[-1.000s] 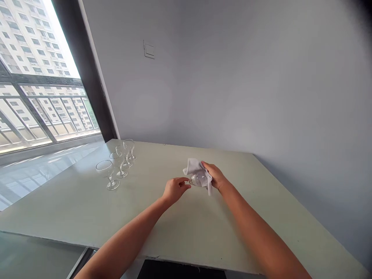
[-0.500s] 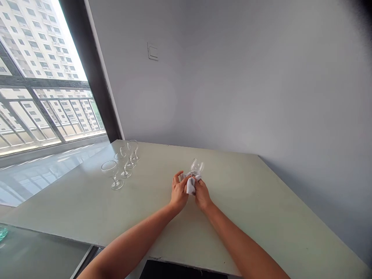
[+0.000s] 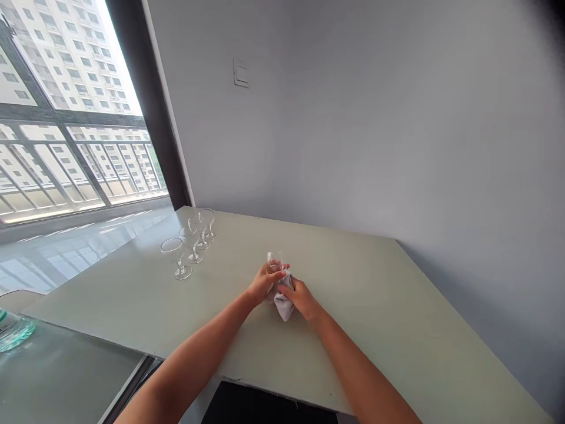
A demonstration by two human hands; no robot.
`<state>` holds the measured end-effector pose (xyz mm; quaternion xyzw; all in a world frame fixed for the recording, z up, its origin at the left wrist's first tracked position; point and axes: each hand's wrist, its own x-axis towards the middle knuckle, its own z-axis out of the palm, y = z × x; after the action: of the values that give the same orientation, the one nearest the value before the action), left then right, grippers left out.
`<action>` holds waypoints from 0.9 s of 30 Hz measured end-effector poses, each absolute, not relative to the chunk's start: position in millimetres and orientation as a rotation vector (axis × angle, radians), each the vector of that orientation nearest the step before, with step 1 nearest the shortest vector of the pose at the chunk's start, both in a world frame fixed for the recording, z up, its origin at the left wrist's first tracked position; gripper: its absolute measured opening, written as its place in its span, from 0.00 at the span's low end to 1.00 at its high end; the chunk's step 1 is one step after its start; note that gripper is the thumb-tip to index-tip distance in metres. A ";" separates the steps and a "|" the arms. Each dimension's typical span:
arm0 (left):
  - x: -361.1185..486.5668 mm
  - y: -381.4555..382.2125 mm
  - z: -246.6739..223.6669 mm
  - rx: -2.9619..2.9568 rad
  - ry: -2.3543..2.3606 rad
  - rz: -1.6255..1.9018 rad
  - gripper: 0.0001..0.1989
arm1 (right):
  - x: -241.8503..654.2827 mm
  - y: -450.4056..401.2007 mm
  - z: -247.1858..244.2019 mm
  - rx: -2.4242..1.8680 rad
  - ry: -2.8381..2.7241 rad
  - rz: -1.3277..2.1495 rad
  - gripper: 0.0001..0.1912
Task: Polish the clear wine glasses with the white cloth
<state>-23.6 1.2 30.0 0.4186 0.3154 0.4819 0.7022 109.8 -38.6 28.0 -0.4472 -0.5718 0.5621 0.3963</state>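
Note:
My left hand (image 3: 263,281) is wrapped around the bowl of a clear stemmed glass (image 3: 274,257), whose rim shows above the fingers, pointing away from me. A white cloth (image 3: 284,307) is in my right hand (image 3: 303,296), bunched against the near end of the glass with a corner hanging down. Both hands are close together over the middle of the table. Cloth and fingers hide the stem and foot of this glass.
Several stemmed glasses (image 3: 172,250) stand upright in a row on the pale table (image 3: 375,318), at the far left. A greenish glass vessel (image 3: 15,333) rests on a lower grey surface (image 3: 66,377) at left. A wall (image 3: 353,147) rises behind the table.
The glass and both hands have shifted slightly left. My left hand has moved up onto the bowl, and the cloth has come down to the near end. The camera view has turned slightly left.

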 end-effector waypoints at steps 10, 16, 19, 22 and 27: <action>-21.1 1.5 27.3 0.927 0.916 1.154 0.28 | 100.6 -44.0 17.6 -1.423 -2.104 -0.112 0.21; -28.3 12.3 31.2 0.838 0.939 1.279 0.29 | 104.8 -44.7 20.8 -1.246 -2.258 -0.261 0.20; -41.9 21.9 36.2 0.826 0.959 1.392 0.28 | 108.0 -48.3 21.4 -1.308 -2.227 -0.202 0.17; -59.1 30.6 41.6 0.747 0.885 1.552 0.25 | 115.0 -51.4 27.6 -1.283 -2.364 -0.067 0.15; -59.5 26.8 47.0 0.839 0.858 1.532 0.24 | 121.2 -43.7 53.2 -1.361 -2.274 -0.093 0.19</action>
<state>-59.5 26.8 47.0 0.3563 0.3645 0.6509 0.5627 121.2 -43.7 53.2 -0.4980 -0.8319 -0.0341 0.2425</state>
